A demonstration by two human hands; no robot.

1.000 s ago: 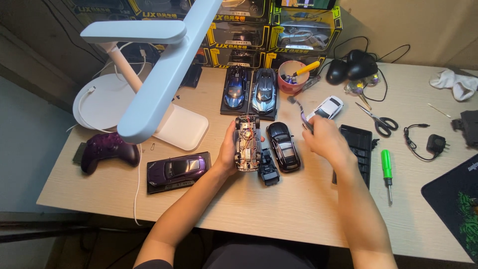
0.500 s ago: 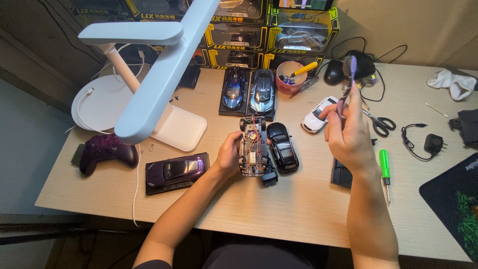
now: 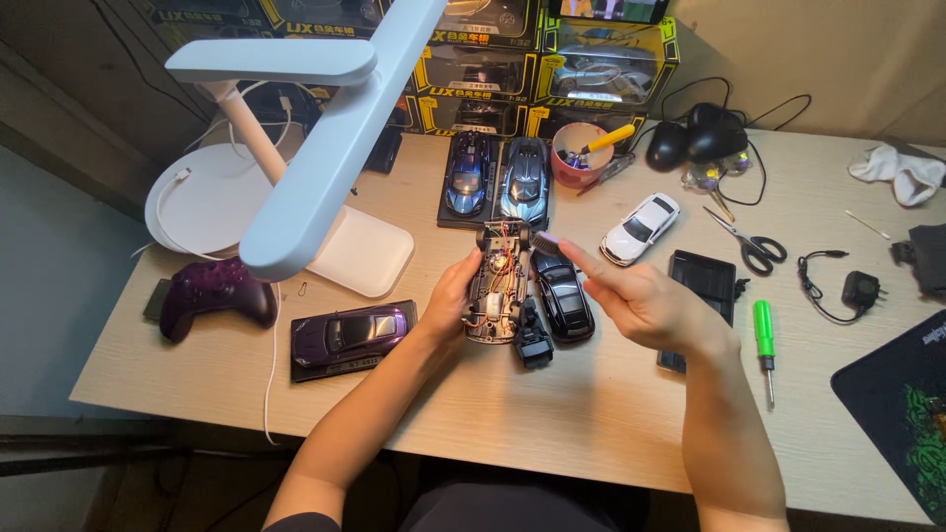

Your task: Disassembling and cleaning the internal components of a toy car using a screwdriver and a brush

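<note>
My left hand grips the side of an open model car chassis, its wires and small parts showing, held just above the desk. My right hand pinches a small tool whose dark, purplish tip sits at the chassis's upper right corner. Between my hands, a black model car body lies on the desk. A small dark car part rests just below the chassis.
A white desk lamp overhangs the left. Around it lie a purple gamepad, a purple car on a base, two cars on stands, a pink cup, a white car, scissors, a green screwdriver and a black tray.
My right hand left the desk near the white car, rose with a small purple tool, then came down left to the chassis. My left hand kept hold of the chassis.
</note>
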